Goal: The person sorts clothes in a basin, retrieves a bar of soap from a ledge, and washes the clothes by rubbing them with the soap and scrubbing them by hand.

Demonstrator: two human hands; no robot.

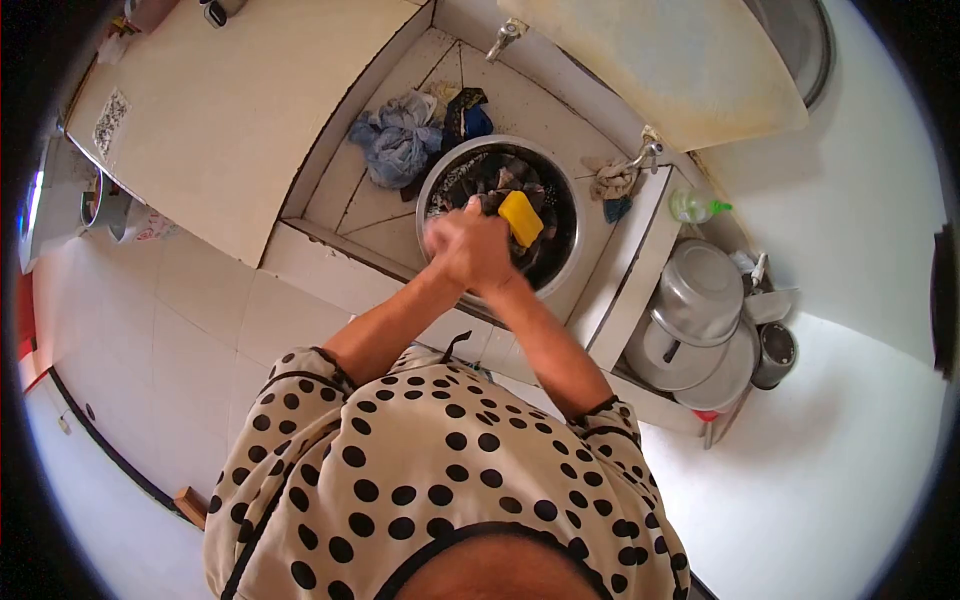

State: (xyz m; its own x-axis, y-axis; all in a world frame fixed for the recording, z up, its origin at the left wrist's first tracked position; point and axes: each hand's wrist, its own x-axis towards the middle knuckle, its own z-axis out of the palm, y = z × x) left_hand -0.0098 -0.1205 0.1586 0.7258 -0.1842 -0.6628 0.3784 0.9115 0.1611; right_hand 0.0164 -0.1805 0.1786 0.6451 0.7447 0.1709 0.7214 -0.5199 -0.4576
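Pressed together over a round metal basin are my left hand and my right hand. Both look closed, with slight motion blur at the left; whatever lies between them is hidden. Dark wet cloth fills the basin, with some whitish suds at its edge. A yellow bar of soap rests on the cloth just right of my right hand. The basin stands on the floor of a tiled sink.
Crumpled bluish plastic bags lie left behind the basin. Two taps are on the back wall; a rag hangs by the right one. Metal pots and a green-capped bottle stand right. A counter spans the left.
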